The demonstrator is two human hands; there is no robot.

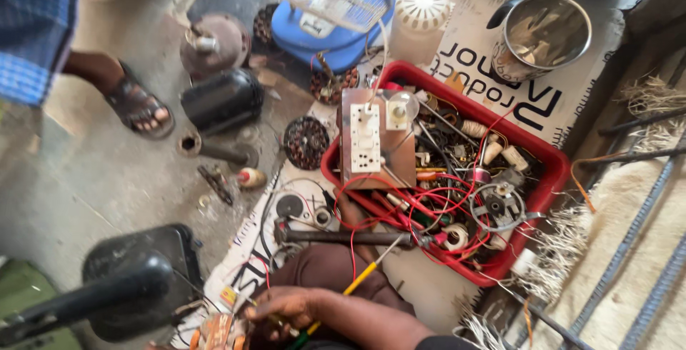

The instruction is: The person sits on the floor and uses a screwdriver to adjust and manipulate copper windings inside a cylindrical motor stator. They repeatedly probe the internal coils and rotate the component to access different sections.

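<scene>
Holding a thin yellow-handled tool, your right hand sits at the bottom, just below the red tray. Its fingers are curled shut around the tool. Right beside it is a small orange-and-copper part, on the side away from the tray. Your left hand does not show, so I cannot tell how its fingers are.

The red wires spill out of the tray toward your hand. I think the tool tip could catch in them and pull things out of the tray.

A dark metal rod lies along the tray's near edge. A switch board with white sockets leans on the tray's left end. It could tip if the wires tug it.

Under the tray lies a flat white cardboard sheet with big dark letters. Past the tray stand a shiny steel pot, a white ribbed cap and a blue fan base. Far left of the tray, another person's sandalled foot rests on the floor.
</scene>
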